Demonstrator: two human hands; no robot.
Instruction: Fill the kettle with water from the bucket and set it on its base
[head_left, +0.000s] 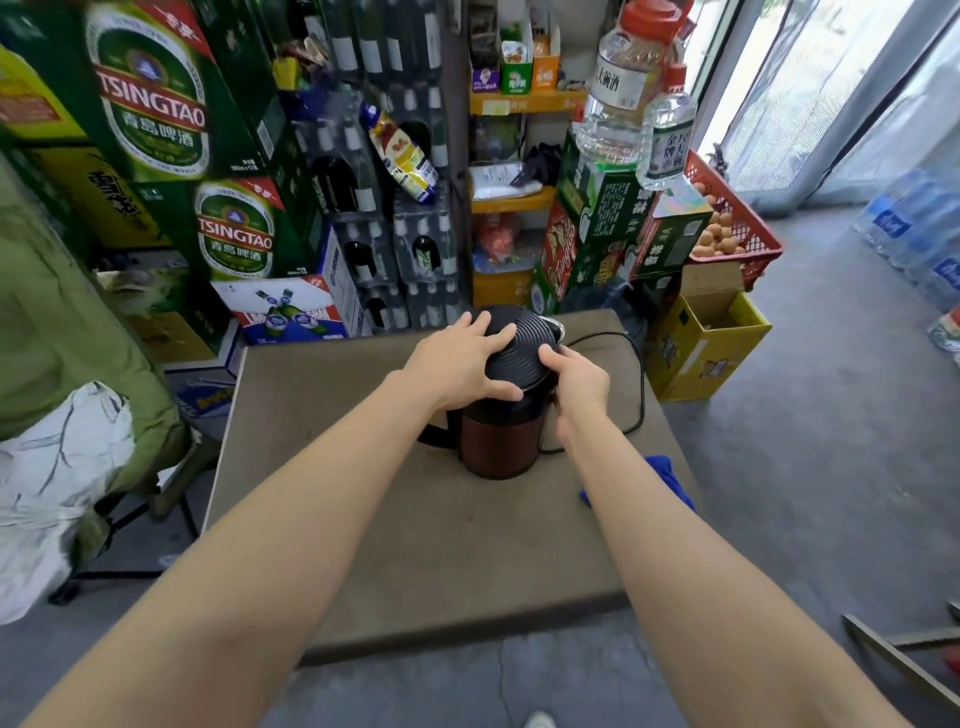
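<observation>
Black-lidded kettle (501, 441) under left hand (457, 366)

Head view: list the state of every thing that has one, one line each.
kettle: upright on the table, base hidden
lid: on the kettle, both hands on it
left hand: fingers spread over lid
right hand: at lid's edge
cord: lying slack
yellow box: open
</observation>
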